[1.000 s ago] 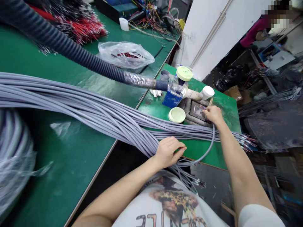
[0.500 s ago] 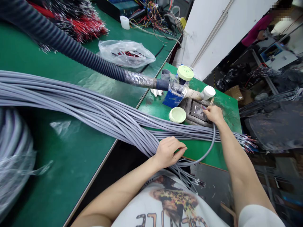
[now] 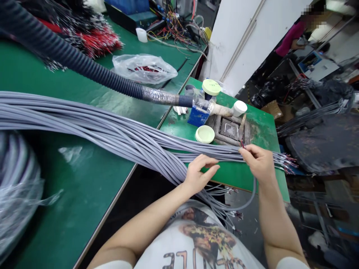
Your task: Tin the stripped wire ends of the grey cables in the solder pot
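My right hand [image 3: 258, 161] is closed on the end of a grey cable [image 3: 248, 201], with thin dark and red wire ends [image 3: 242, 144] poking out past the fingertips. The cable loops down from that hand below the bench edge. My left hand [image 3: 200, 172], thumb and fingers apart and holding nothing, is beside the thick bundle of grey cables [image 3: 134, 140]. Just beyond my right hand is a square solder pot [image 3: 230, 129] with a shiny grey surface. A wooden stick [image 3: 242, 123] leans at its right side.
A ribbed hose [image 3: 112, 74] crosses from upper left to the pot, by a blue box [image 3: 198, 116]. Around it are a pale green open dish [image 3: 205, 134], a lidded tub [image 3: 211, 87] and a white cup [image 3: 240, 108]. A person [image 3: 288, 41] is at the far right.
My right hand has drawn the cable end back from the solder pot, toward me. The left hand's thumb and fingers have spread further apart. The view has shifted slightly.
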### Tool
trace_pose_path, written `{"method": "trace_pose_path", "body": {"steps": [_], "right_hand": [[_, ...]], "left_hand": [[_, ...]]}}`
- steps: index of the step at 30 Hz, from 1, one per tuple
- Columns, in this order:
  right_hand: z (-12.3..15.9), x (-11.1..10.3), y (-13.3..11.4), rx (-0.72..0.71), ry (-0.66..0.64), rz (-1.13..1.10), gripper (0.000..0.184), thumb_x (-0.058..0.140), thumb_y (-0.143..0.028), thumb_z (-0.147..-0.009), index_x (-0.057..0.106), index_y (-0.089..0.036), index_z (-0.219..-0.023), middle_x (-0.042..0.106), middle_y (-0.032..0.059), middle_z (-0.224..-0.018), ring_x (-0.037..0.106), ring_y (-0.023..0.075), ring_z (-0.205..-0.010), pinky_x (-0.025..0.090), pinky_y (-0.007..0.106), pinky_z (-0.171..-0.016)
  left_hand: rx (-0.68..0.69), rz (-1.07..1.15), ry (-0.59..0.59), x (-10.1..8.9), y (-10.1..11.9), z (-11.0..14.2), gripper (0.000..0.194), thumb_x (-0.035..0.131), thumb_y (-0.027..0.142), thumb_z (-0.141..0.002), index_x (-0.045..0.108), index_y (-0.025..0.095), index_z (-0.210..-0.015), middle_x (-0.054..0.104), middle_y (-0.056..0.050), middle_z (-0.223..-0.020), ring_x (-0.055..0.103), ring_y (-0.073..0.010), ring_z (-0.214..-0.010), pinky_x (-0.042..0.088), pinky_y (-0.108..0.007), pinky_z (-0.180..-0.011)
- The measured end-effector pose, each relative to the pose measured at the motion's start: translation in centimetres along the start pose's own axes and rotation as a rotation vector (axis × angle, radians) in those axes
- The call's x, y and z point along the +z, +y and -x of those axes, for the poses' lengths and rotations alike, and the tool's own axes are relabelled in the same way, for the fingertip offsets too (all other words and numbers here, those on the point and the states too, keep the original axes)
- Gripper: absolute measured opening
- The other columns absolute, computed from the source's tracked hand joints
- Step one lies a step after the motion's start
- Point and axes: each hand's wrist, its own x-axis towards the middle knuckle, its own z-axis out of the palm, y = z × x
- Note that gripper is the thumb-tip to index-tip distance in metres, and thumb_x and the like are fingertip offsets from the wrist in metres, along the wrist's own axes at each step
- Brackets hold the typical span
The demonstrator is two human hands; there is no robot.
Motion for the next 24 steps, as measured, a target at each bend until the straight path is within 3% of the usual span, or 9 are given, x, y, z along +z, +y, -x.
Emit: {"method": "trace_pose_path", "body": {"steps": [4,7,10,13,16,18,20,22,24], "right_hand": [[2.8,1.7,-1.2,-0.002,0.042,-0.129,0.025,0.061,-0.035,-0.082,0.061,-0.016,-0.066,0.046,-0.0048,-0.051,0.040,0.0079,-0.047,0.031,0.022,-0.047],[3.9,2.5,-1.4,-0.002,0.050,-0.200,0.025,0.060,-0.033,-0.083,0.062,-0.017,-0.065,0.049,-0.0043,-0.052,0.042,0.0077,-0.048,0.033,0.021,-0.048],[4.9,2.6,-1.2,0.045,0.039,-0.297,0.023,0.060,-0.034,-0.084,0.064,-0.017,-0.070,0.050,-0.0043,-0.053,0.042,0.0073,-0.047,0.034,0.021,-0.046],[6.1,2.5,-0.7,0.094,-0.033,-0.437,0.022,0.057,-0.035,-0.086,0.065,-0.019,-0.100,0.052,-0.0043,-0.057,0.044,0.0078,-0.046,0.035,0.021,-0.045],[7.1,2.7,-0.2,0.129,-0.057,-0.593,0.033,0.054,-0.034,-0.089,0.058,-0.021,-0.119,0.052,-0.0048,-0.057,0.042,0.0080,-0.044,0.034,0.021,-0.043],[7.5,2.9,0.1,0.156,-0.042,-0.695,0.036,0.054,-0.034,-0.088,0.056,-0.022,-0.122,0.051,-0.0053,-0.055,0.041,0.0082,-0.043,0.033,0.021,-0.042],[7.6,3.2,0.2,0.187,-0.026,-0.776,0.041,0.056,-0.034,-0.087,0.053,-0.022,-0.125,0.051,-0.0053,-0.054,0.039,0.0086,-0.043,0.032,0.021,-0.041],[7.8,3.6,0.2,0.216,-0.002,-0.830,0.046,0.058,-0.034,-0.086,0.048,-0.024,-0.130,0.052,-0.0054,-0.055,0.039,0.0089,-0.042,0.031,0.021,-0.040],[8.1,3.9,0.3,0.237,0.005,-0.853,0.051,0.059,-0.034,-0.085,0.044,-0.026,-0.133,0.053,-0.0056,-0.056,0.039,0.0087,-0.042,0.031,0.021,-0.040]], "left_hand": [[-0.380,0.617,0.000,3.4,0.7,-0.2,0.032,0.076,0.028,-0.070,0.069,0.019,-0.100,0.070,-0.005,-0.086,0.063,-0.0139,-0.074,0.047,-0.024,-0.065],[-0.387,0.760,0.072,5.5,0.9,0.0,0.018,0.075,0.027,-0.072,0.071,0.019,-0.088,0.066,-0.001,-0.081,0.058,-0.0094,-0.067,0.045,-0.021,-0.061],[-0.265,0.671,0.162,5.8,1.2,-0.2,0.009,0.073,0.025,-0.074,0.071,0.019,-0.080,0.061,0.000,-0.080,0.055,-0.0079,-0.065,0.044,-0.021,-0.063],[-0.012,0.400,0.241,4.8,1.6,-0.7,0.007,0.071,0.022,-0.077,0.070,0.021,-0.084,0.062,0.000,-0.080,0.058,-0.0108,-0.072,0.046,-0.024,-0.068],[0.395,0.077,0.146,3.8,1.7,-0.8,0.011,0.069,0.017,-0.078,0.071,0.022,-0.088,0.065,-0.001,-0.076,0.059,-0.0121,-0.072,0.046,-0.026,-0.070],[0.502,-0.005,0.051,3.7,1.6,-0.6,0.011,0.067,0.016,-0.079,0.071,0.022,-0.087,0.067,-0.002,-0.075,0.059,-0.0124,-0.071,0.046,-0.028,-0.069],[0.361,0.049,0.067,4.1,1.5,-0.3,0.008,0.068,0.019,-0.078,0.070,0.021,-0.086,0.067,-0.003,-0.077,0.059,-0.0133,-0.072,0.047,-0.028,-0.070],[0.073,0.223,0.109,4.8,1.3,0.1,0.017,0.072,0.026,-0.075,0.069,0.019,-0.090,0.068,-0.005,-0.083,0.061,-0.0146,-0.077,0.048,-0.028,-0.071],[-0.221,0.449,0.057,5.3,1.2,0.4,0.028,0.073,0.033,-0.075,0.068,0.018,-0.097,0.069,-0.005,-0.087,0.062,-0.0148,-0.077,0.048,-0.027,-0.070]]}}
